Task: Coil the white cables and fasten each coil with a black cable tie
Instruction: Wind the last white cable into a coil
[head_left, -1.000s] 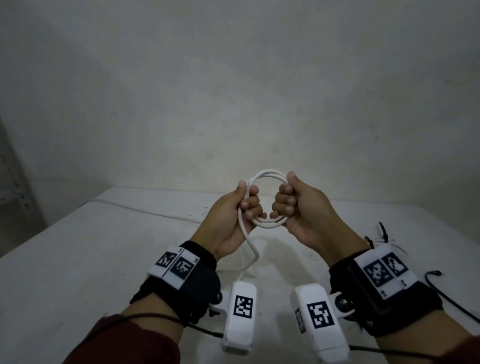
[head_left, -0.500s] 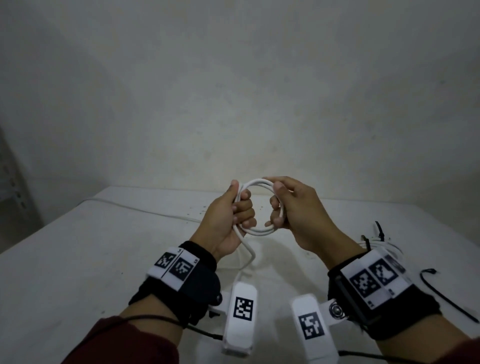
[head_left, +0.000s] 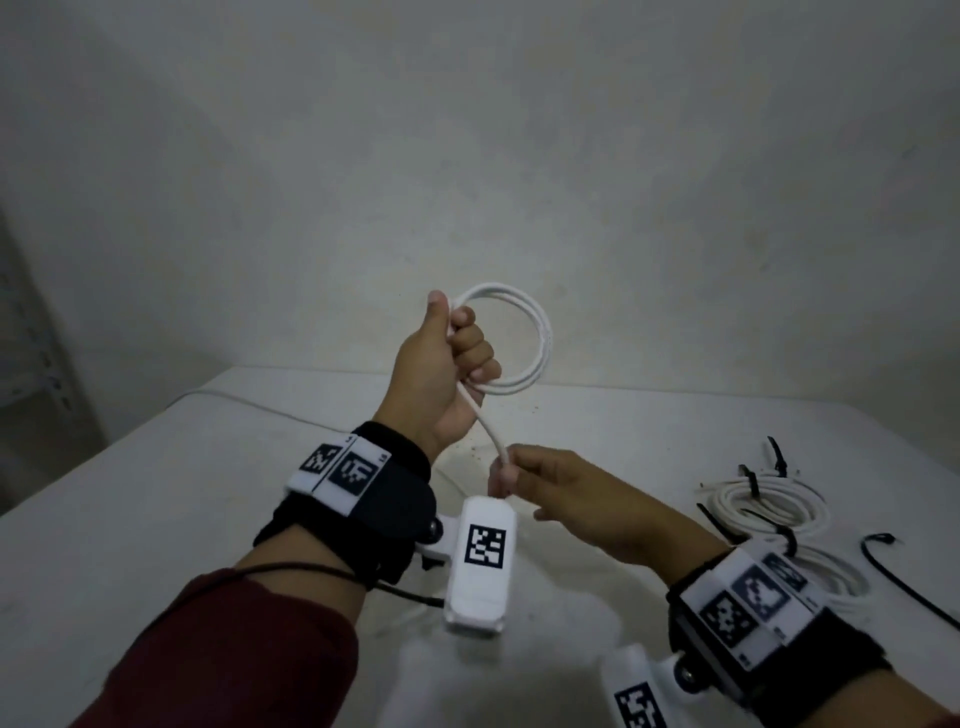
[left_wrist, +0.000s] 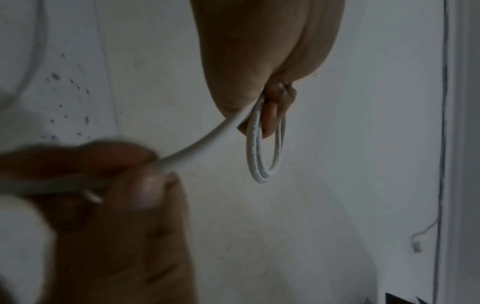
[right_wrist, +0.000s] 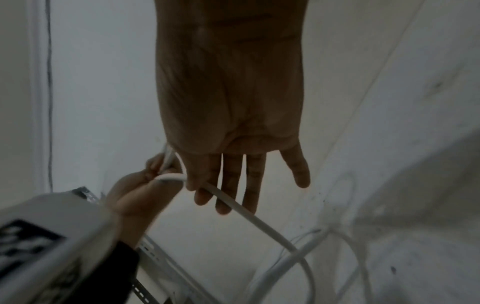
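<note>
- Left hand (head_left: 447, 379) is gripping a round white cable coil (head_left: 524, 338) of two smooth loops, at the frame centre.
- Right hand (head_left: 566, 499) is pinching the loose cable strand below it.
- Two tied white coils (head_left: 769, 506) are lying at lower right, with one loose black cable tie (head_left: 904, 577).
- Wrist bands are showing square black-and-white markers, with no readable writing.

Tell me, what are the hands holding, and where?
Both hold one white cable. The left hand grips the coiled loops at their left side. The right hand pinches the loose tail hanging below the coil.
</note>
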